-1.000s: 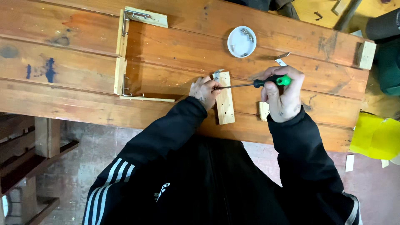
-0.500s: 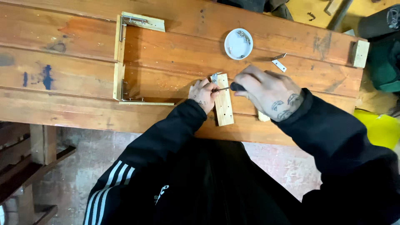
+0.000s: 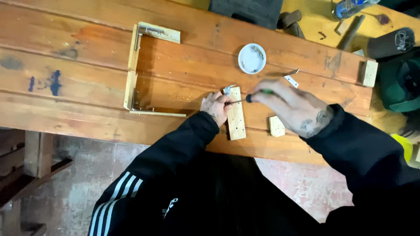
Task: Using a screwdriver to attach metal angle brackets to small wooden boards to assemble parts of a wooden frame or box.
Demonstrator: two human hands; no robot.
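- Head view: a big wooden workbench (image 3: 87,61) made of reddish planks is filling most of the shot, with a rough concrete floor (image 3: 306,192) showing below its near edge.
- The left hand (image 3: 215,106) is resting against the left side of a small pale wood block (image 3: 236,113) that's lying flat near the bench's front edge. Its fingers are pinching in around something tiny at the screwdriver tip; can't tell exactly what.
- The right hand (image 3: 293,107) is wrapping shut around the handle of a screwdriver (image 3: 245,99), so only a bit of green handle and the thin shaft are peeking out. The shaft is pointing left, with the tip sitting over the top part of the block.
- A small metal bracket (image 3: 227,90) is sitting at the block's top end.
- A second, smaller wood piece (image 3: 276,126) is lying just right of the block, under the right wrist.
- A white round dish (image 3: 252,58) with a few bits of hardware is sitting farther back.
- An L-shaped wooden frame (image 3: 133,70) with metal corner braces is lying off to the left, well apart from the hands.
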